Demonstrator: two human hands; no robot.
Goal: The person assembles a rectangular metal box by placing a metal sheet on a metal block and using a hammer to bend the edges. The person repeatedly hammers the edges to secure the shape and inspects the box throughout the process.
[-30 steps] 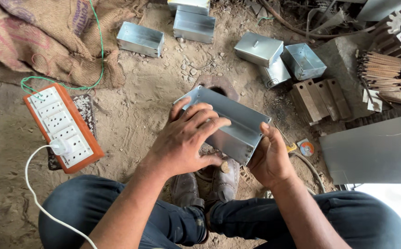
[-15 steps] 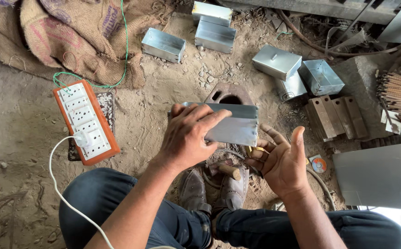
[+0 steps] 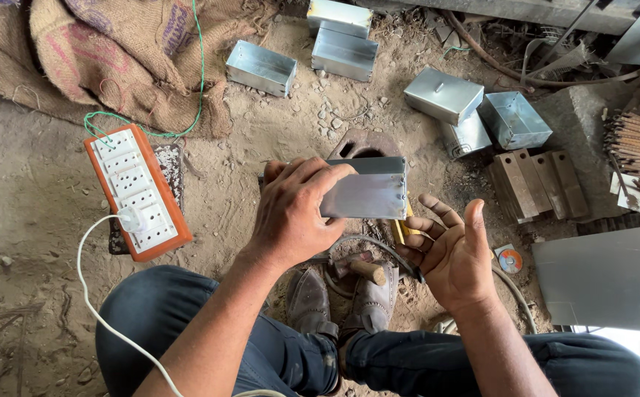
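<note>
My left hand [image 3: 294, 213] grips a shiny sheet-metal box [image 3: 370, 190], holding it level above my shoes [image 3: 338, 298]. My right hand [image 3: 452, 250] is open, palm up, just below and right of the box and not touching it. Under the box lie a hammer with a wooden handle [image 3: 360, 268] and a dark iron block [image 3: 364, 143] on the dirt floor.
An orange and white power strip [image 3: 137, 192] with a white plug lies at left. Several finished metal boxes [image 3: 261, 68] sit at the back and right [image 3: 443, 94]. Burlap sacks [image 3: 99, 51] lie top left, a bundle of rods [image 3: 639, 151] and a metal sheet [image 3: 606, 276] at right.
My right hand let go of the box and opened palm up. My left hand turned the box so a flat side faces up.
</note>
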